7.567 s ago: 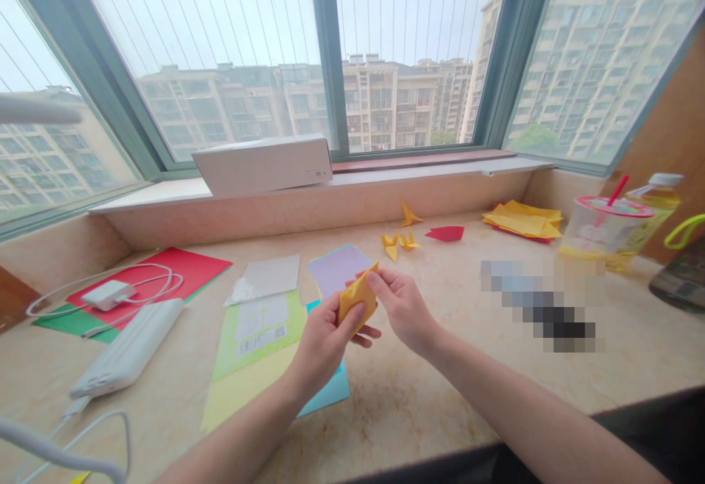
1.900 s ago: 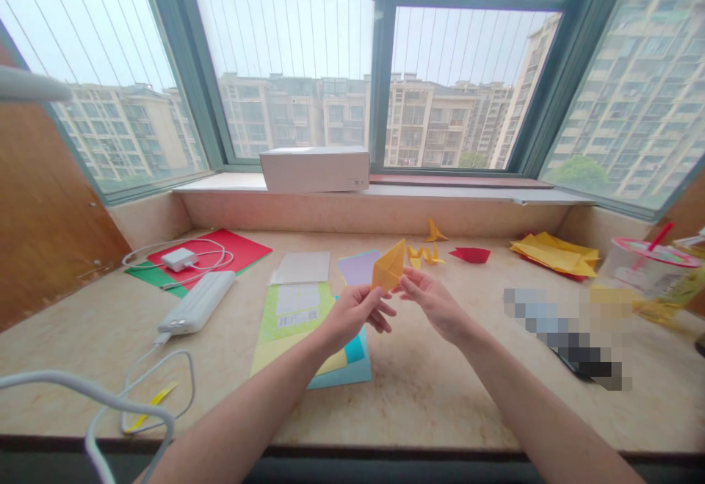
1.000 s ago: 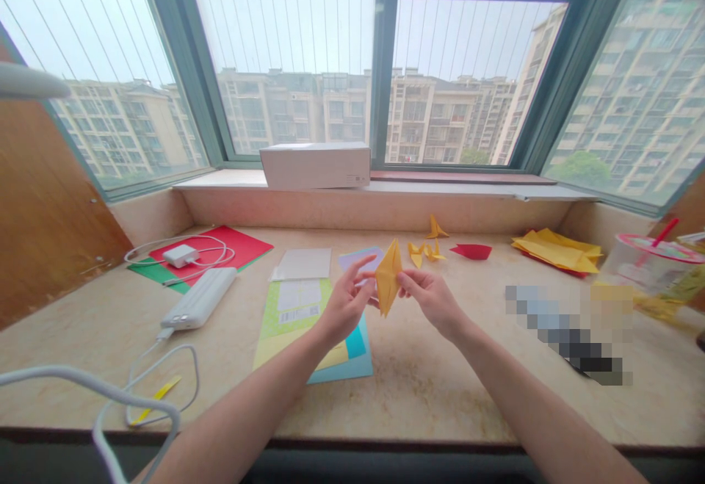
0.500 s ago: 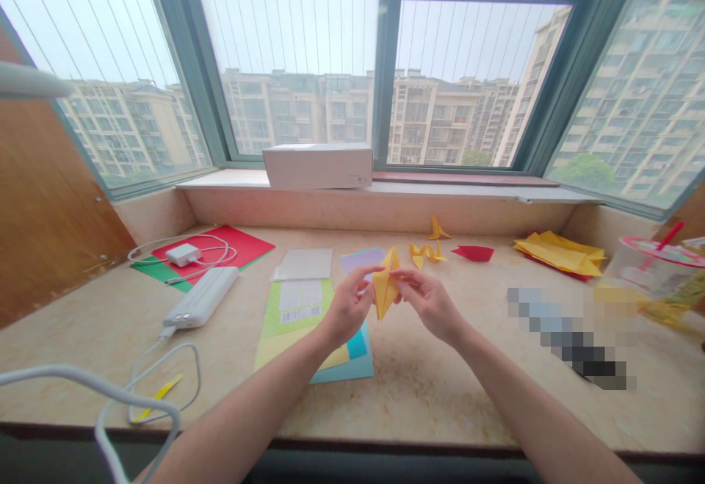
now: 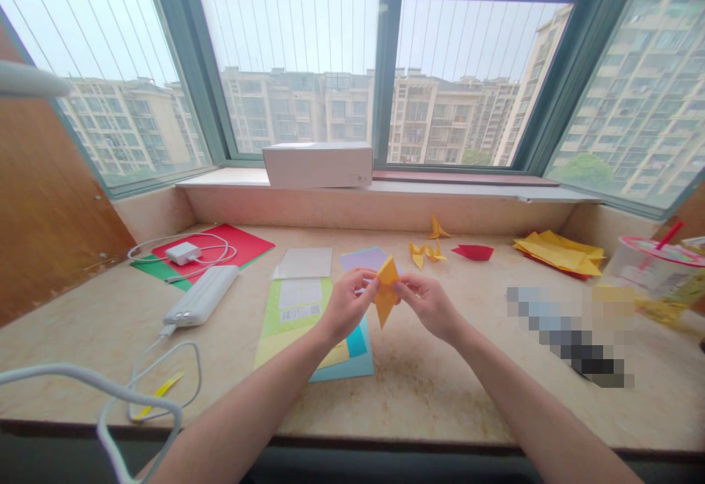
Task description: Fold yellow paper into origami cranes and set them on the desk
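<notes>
Between my two hands is a folded yellow paper, long and diamond-shaped, held upright above the counter. My left hand pinches its left edge with thumb and fingers. On the opposite edge, my right hand grips it the same way, thumb toward me. Behind my hands lie several small yellow folded paper pieces and a red folded paper. A lilac sheet is partly covered by my left hand, and a green paper packet lies under my left forearm.
At left, a white power bank and charger with cables rest near red paper. Yellow sheets and a lidded plastic cup stand at right. A white box sits on the sill.
The yellow paper has turned slightly and dropped a little between my hands. Both thumbs now press closer to its front face.
</notes>
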Tool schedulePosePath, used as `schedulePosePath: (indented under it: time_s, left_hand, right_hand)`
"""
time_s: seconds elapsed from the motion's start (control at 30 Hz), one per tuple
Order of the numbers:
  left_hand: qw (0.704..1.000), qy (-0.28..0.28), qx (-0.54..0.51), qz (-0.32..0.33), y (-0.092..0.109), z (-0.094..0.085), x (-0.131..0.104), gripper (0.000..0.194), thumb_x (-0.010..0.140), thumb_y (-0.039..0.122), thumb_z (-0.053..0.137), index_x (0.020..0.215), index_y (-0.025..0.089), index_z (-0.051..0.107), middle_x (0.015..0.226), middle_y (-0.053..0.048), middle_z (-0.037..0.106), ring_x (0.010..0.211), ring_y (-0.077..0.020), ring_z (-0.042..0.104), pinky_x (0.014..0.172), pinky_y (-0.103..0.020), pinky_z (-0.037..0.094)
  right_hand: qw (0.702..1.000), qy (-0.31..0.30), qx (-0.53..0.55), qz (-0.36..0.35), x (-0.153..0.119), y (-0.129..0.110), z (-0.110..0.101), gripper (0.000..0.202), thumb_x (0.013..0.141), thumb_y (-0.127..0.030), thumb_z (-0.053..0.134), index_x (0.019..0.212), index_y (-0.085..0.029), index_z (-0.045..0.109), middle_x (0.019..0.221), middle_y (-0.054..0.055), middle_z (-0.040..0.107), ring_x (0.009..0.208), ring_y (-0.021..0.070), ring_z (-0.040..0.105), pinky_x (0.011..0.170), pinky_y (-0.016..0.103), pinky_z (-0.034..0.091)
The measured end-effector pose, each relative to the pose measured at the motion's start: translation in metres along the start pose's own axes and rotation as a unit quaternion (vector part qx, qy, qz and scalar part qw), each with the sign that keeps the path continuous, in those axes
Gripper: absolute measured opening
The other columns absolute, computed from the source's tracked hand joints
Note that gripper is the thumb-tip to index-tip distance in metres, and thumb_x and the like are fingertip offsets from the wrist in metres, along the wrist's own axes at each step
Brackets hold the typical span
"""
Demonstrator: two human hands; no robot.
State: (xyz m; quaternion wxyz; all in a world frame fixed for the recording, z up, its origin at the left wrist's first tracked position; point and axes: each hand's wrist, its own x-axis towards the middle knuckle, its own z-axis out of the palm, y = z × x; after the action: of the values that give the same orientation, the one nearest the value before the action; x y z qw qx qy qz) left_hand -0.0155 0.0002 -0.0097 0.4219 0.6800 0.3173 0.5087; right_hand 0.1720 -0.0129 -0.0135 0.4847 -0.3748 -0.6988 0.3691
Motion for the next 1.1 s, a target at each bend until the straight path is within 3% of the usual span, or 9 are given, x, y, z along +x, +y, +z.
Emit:
schedulePosePath:
  time_s: [0.17,0.3,0.37,0.57,0.83,1.1]
  left_hand:
    - [0.997,-0.021,-0.062,-0.027,-0.0016,0.0038,0.0000,0.031,0.084,0.036,0.069,0.104,0.013,0.064,0.092,-0.008,0.067,0.077,-0.0166,0.065,0.069,-0.029,0.056]
    - [0.995,-0.020,-0.101,-0.016,-0.0015,0.0060,-0.0009,0.036,0.083,0.033,0.070,0.114,0.017,0.059,0.114,-0.010,0.063,0.079,-0.0138,0.063,0.068,-0.028,0.057]
    - [0.994,-0.018,-0.108,-0.010,-0.0011,0.0061,-0.0015,0.040,0.084,0.033,0.070,0.118,0.018,0.057,0.118,-0.010,0.060,0.081,-0.0139,0.063,0.068,-0.027,0.057]
    - [0.997,-0.009,-0.079,-0.023,-0.0006,0.0041,-0.0008,0.046,0.084,0.036,0.069,0.123,0.016,0.055,0.097,-0.008,0.064,0.080,-0.0166,0.063,0.062,-0.025,0.054]
    - [0.996,-0.010,-0.089,-0.026,0.0022,0.0030,0.0015,0.040,0.083,0.036,0.071,0.115,0.013,0.062,0.087,-0.006,0.065,0.074,-0.0152,0.063,0.059,-0.023,0.051]
    - [0.994,-0.001,-0.105,-0.028,0.0055,0.0034,0.0003,0.040,0.084,0.038,0.069,0.115,0.014,0.062,0.090,-0.008,0.067,0.077,-0.0157,0.063,0.060,-0.023,0.053]
  right_hand:
    - [0.996,0.055,0.062,0.015,0.0014,0.0035,0.0013,0.030,0.087,-0.047,0.063,0.097,-0.020,0.070,0.089,0.006,0.074,0.077,0.0208,0.068,0.072,0.033,0.054]
    - [0.992,0.095,0.081,0.013,0.0015,0.0029,0.0023,0.030,0.084,-0.043,0.067,0.104,-0.020,0.064,0.090,0.006,0.074,0.079,0.0207,0.069,0.076,0.035,0.054]
    - [0.991,0.094,0.094,0.009,0.0013,0.0021,0.0026,0.033,0.085,-0.042,0.067,0.110,-0.021,0.060,0.090,0.006,0.074,0.078,0.0201,0.069,0.076,0.035,0.054]
    - [0.994,0.078,0.081,0.001,0.0000,-0.0001,0.0037,0.046,0.085,-0.039,0.068,0.125,-0.024,0.050,0.088,0.003,0.073,0.080,0.0197,0.069,0.079,0.036,0.053]
    - [0.996,0.073,0.057,0.014,0.0000,0.0003,0.0031,0.034,0.083,-0.042,0.069,0.108,-0.019,0.066,0.089,0.008,0.074,0.081,0.0231,0.070,0.074,0.038,0.055]
    - [0.996,0.072,0.058,0.011,-0.0003,-0.0040,0.0028,0.032,0.084,-0.044,0.068,0.106,-0.020,0.067,0.083,0.005,0.072,0.067,0.0165,0.064,0.062,0.031,0.052]
